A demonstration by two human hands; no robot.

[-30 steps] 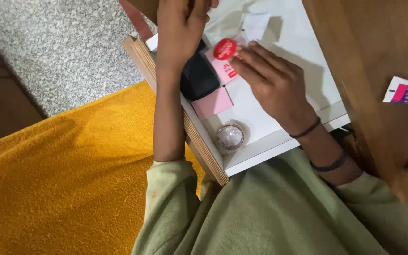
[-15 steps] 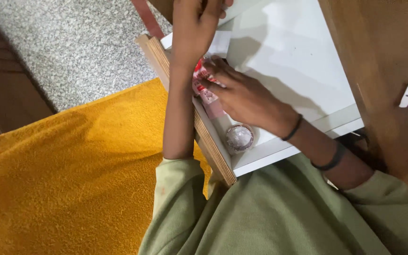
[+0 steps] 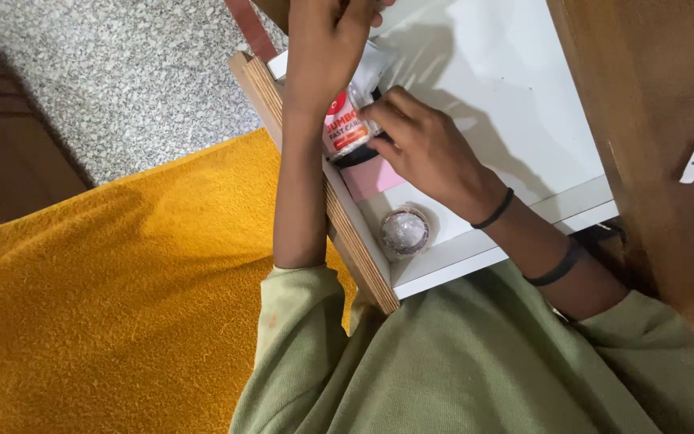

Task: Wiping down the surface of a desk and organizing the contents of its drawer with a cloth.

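Hands meet in the drawer (image 3: 516, 96): my right hand (image 3: 423, 149) and left hand (image 3: 327, 40) both grip the packet (image 3: 345, 128), not lifted out yet.

White drawer (image 3: 516, 120) with pale wood side, red-and-white packet (image 3: 345, 124), pink card (image 3: 373, 178), clear glittery round jar (image 3: 404, 231), mustard-yellow textured blanket (image 3: 122, 305), olive-green sleeves (image 3: 299, 345), speckled grey floor (image 3: 122, 72), black wristbands (image 3: 496, 210).

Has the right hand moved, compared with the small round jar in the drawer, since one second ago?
Yes. The right hand has shifted toward the drawer's wooden side, closer to the left hand; the round jar stayed put.
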